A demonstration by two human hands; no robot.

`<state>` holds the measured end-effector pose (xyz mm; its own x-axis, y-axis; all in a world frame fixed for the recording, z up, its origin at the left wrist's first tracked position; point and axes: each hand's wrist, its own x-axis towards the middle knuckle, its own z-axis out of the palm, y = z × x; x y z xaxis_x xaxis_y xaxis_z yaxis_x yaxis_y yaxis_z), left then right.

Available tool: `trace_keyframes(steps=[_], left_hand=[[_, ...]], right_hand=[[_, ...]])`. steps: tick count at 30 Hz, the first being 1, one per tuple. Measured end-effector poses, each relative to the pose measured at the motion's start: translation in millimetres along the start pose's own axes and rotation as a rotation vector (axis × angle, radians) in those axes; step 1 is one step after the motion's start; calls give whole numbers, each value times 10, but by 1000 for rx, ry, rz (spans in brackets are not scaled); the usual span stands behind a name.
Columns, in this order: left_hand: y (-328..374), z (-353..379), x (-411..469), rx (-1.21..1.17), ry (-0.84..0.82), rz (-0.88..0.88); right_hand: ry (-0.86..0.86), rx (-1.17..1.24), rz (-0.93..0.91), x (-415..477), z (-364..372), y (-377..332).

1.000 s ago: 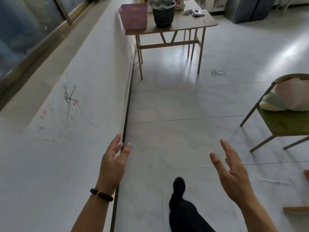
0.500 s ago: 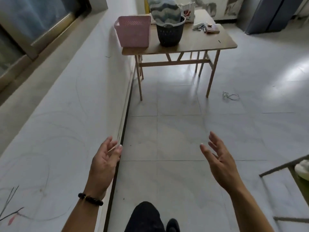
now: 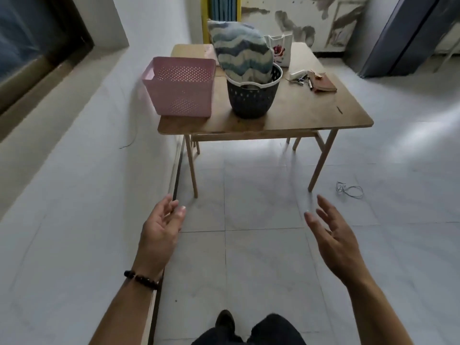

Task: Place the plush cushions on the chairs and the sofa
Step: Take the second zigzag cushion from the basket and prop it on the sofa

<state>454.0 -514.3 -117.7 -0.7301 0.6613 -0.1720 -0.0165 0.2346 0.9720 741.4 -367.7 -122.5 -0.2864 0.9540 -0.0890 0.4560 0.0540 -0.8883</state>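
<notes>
Head view: the plush cushion (image 3: pixel 240 56) stands upright in the dark basket (image 3: pixel 251 100) on the bench (image 3: pixel 311 113), straight ahead and well apart from both hands. The left hand (image 3: pixel 159 232) and right hand (image 3: pixel 333 235) hover empty with fingers loosely spread (neither clearly nearer).

My left hand (image 3: pixel 159 235) and right hand (image 3: pixel 334 239) raised, fingers loose, holding nothing. Far ahead, wooden table (image 3: pixel 311 113): wavy blue plush cushion (image 3: pixel 240 54) upright in dark basket (image 3: pixel 252 98), pink basket (image 3: pixel 180 87) left.

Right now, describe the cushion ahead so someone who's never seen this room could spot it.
Look to the wooden table straight ahead. The cushion sticks up from the dark round basket, right of the pink basket. It alone is plush, with wavy blue-and-white stripes.
</notes>
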Motion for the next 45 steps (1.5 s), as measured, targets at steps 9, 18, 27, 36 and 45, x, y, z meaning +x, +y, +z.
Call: trace_keyframes(steps=[9, 18, 27, 36, 45], left_hand=[[452, 1085, 2316, 89, -103, 42], [1341, 2052, 4602, 158, -96, 41], [1580, 2702, 6338, 147, -141, -41], [1722, 3282, 8182, -59, -58, -245], [2013, 3611, 8065, -160, -1, 141]], right_hand=[[68, 94, 86, 2299, 429, 15], [18, 130, -21, 5179, 548, -612], [143, 113, 159, 7029, 1102, -876], [358, 33, 515, 7655, 1686, -641], [385, -26, 567, 7684, 1839, -637]])
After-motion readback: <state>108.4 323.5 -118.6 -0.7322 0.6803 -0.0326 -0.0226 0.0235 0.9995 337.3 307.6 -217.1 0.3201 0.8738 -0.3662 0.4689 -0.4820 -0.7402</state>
